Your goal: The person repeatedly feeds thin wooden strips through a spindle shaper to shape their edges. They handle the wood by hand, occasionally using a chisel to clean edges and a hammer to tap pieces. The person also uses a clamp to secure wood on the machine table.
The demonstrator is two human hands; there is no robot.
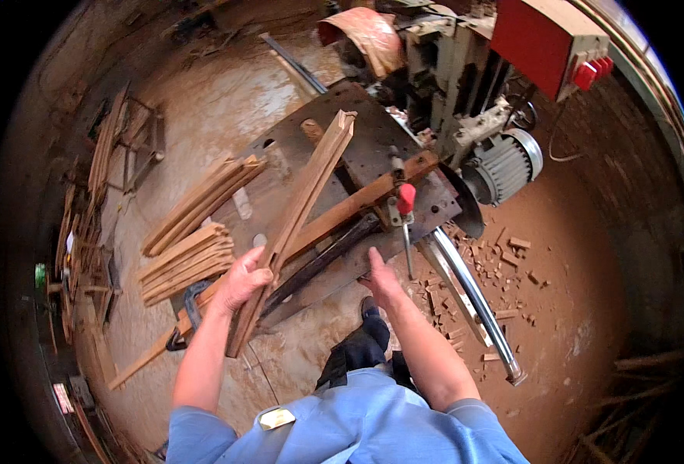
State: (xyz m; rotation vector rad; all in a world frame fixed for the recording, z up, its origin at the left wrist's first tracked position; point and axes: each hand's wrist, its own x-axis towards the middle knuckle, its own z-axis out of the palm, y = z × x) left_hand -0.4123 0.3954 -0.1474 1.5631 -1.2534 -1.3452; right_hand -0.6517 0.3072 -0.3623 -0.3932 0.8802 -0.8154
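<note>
My left hand (247, 280) is wrapped round the near part of a long grooved wooden moulding strip (305, 189). The strip slants away from me over a dark metal machine table (357, 104), its notched far end toward the machine. My right hand (382, 278) is off the strip, at the table's near edge, fingers extended and holding nothing. Beyond it a toggle clamp with a red grip (406, 199) stands beside a wooden fence bar (342, 218) fixed across the table. Left of the strip lie two stacks of similar mouldings, an upper stack (203, 203) and a lower stack (187, 264).
Right of the table are a dark round disc (466, 203), a grey motor (506, 164) and a red control box (539, 42). A shiny rail (475, 298) runs out toward me. Small wood offcuts (518, 243) litter the floor. A black clamp (193, 305) grips the table's left end.
</note>
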